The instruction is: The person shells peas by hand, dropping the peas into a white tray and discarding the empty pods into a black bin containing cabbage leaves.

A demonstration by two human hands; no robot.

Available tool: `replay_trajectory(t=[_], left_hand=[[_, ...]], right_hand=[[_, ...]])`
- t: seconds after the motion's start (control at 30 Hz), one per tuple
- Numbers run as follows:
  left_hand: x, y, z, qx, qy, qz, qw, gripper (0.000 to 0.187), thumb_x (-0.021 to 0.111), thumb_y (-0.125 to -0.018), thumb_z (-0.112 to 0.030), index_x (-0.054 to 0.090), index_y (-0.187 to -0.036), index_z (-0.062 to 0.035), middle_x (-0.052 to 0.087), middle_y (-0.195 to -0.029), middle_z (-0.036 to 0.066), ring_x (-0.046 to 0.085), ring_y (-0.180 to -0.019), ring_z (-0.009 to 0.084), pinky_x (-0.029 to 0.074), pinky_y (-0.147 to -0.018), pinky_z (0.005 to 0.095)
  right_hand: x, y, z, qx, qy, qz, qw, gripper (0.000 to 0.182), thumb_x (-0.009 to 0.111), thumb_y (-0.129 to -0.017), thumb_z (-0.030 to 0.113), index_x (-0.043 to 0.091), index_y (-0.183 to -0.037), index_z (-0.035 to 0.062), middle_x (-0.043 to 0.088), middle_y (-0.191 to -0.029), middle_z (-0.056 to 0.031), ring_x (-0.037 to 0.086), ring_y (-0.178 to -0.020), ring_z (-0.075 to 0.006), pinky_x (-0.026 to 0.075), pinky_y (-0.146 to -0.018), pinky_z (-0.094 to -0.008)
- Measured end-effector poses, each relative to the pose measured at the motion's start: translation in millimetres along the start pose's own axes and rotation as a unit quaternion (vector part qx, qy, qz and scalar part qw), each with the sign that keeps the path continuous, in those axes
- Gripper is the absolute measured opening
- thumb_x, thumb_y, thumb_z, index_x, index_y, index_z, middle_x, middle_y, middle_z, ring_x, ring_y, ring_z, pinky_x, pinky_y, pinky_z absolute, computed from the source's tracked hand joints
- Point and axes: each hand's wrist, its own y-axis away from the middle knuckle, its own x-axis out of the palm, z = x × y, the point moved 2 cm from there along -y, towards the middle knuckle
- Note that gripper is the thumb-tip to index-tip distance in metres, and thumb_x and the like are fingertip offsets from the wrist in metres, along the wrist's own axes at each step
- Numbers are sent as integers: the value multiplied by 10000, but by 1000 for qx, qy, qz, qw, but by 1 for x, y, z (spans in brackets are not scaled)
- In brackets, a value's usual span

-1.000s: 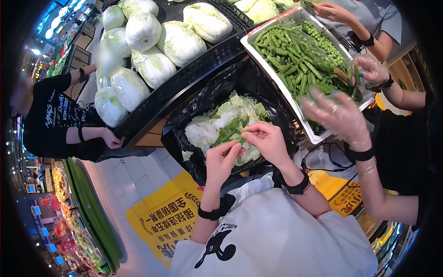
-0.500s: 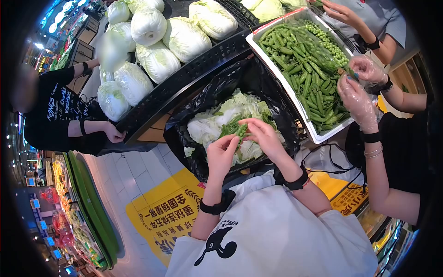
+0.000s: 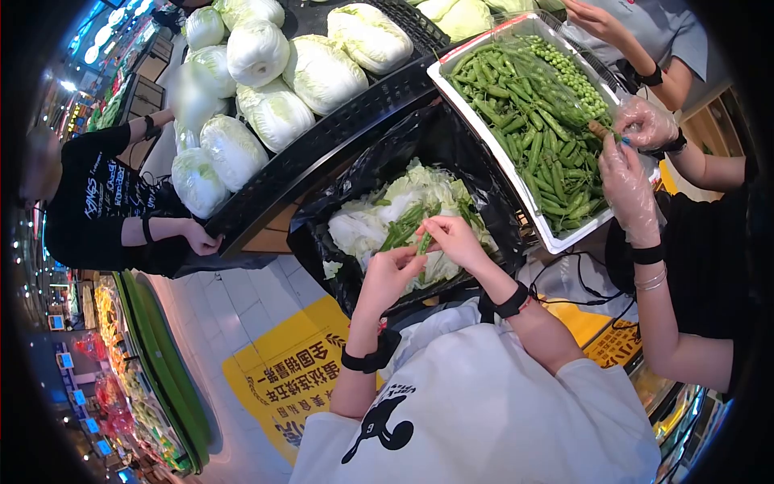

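My left hand (image 3: 389, 278) and my right hand (image 3: 453, 243) meet above a black bag-lined bin (image 3: 310, 234). Between their fingertips is a green pea pod (image 3: 423, 244), with my left hand pinching its lower part and my right hand the upper part. Whether the pod is split cannot be seen. Beneath lie pale cabbage leaves (image 3: 355, 226) and several discarded pods. To the right of my hands, a white foam box (image 3: 504, 165) holds many pea pods (image 3: 528, 121) and a patch of shelled peas (image 3: 568, 68).
Chinese cabbages (image 3: 322, 77) are heaped on a black stand (image 3: 339, 121) ahead. At right, a person's gloved hands (image 3: 633, 181) work over the box's edge; another person's hand (image 3: 597, 20) is beyond it. A person in black (image 3: 97, 194) stands at left. Cables (image 3: 580, 278) hang at right.
Both hands have shifted slightly; the pod, earlier showing a row of peas, now appears narrower. The gloved hands at right have moved a little.
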Motion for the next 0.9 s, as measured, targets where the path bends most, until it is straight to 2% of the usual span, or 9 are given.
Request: replay_trajectory(t=[0.07,0.1,0.17,0.27,0.3,0.53,0.6,0.7,0.9], left_hand=[[1,0,8,19,22,81,996,302,576,-829,-123,561,-1048,85,645,-826,106,620,-789,105,466,-680,198],[1,0,7,19,22,82,996,302,576,-829,-123,561,-1048,85,645,-826,106,620,-789,105,466,-680,198],[2,4,5,-35,180,112,977,336,528,-853,-87,492,-1131,100,617,-963,124,604,-868,137,461,-758,207],[-3,-1,15,-54,253,123,958,348,479,-872,-59,441,-1174,111,588,-1031,146,604,-879,170,464,-786,212],[-4,-2,15,-62,263,118,956,342,449,-878,-47,439,-1186,101,571,-1073,191,598,-931,207,471,-823,237],[-8,-4,25,-72,278,49,957,338,425,-861,-2,435,-1177,117,577,-859,73,600,-914,193,483,-816,257],[-6,-4,23,-59,234,50,969,326,407,-852,14,447,-1152,135,490,-718,-4,592,-830,135,486,-778,223],[-8,-5,26,-20,196,106,975,334,398,-841,35,445,-1153,142,481,-710,-5,582,-823,116,472,-756,206],[-7,-7,30,-44,182,75,979,337,435,-806,53,472,-1130,134,601,-817,66,611,-779,126,474,-726,202]], right_hand=[[-4,0,0,6,30,-1,1000,275,462,-906,191,596,-863,-45,597,-788,-69,587,-691,-113,541,-623,-257],[-6,-1,0,12,61,1,998,273,466,-904,190,599,-856,-43,597,-779,-67,589,-690,-113,540,-624,-255],[-7,0,0,7,46,3,999,263,476,-900,185,601,-859,-41,600,-777,-64,592,-700,-112,539,-623,-252],[-6,2,2,-1,6,5,1000,236,501,-888,173,606,-873,-38,605,-783,-60,596,-722,-110,535,-624,-249],[-6,2,3,-6,-19,5,1000,221,517,-881,166,607,-883,-36,609,-792,-59,598,-735,-108,533,-625,-248],[-8,5,-1,9,-14,56,998,212,530,-873,153,602,-921,-41,608,-861,-57,581,-786,-92,523,-664,-227],[-8,4,-6,26,-13,56,998,197,525,-874,144,587,-923,-36,602,-867,-54,577,-784,-87,527,-654,-231],[-8,4,-9,51,1,57,997,186,518,-877,142,578,-897,-32,597,-867,-50,573,-773,-84,531,-641,-234],[-3,3,-16,67,0,43,997,171,526,-869,135,580,-872,-26,588,-787,-28,567,-719,-71,531,-611,-235]])
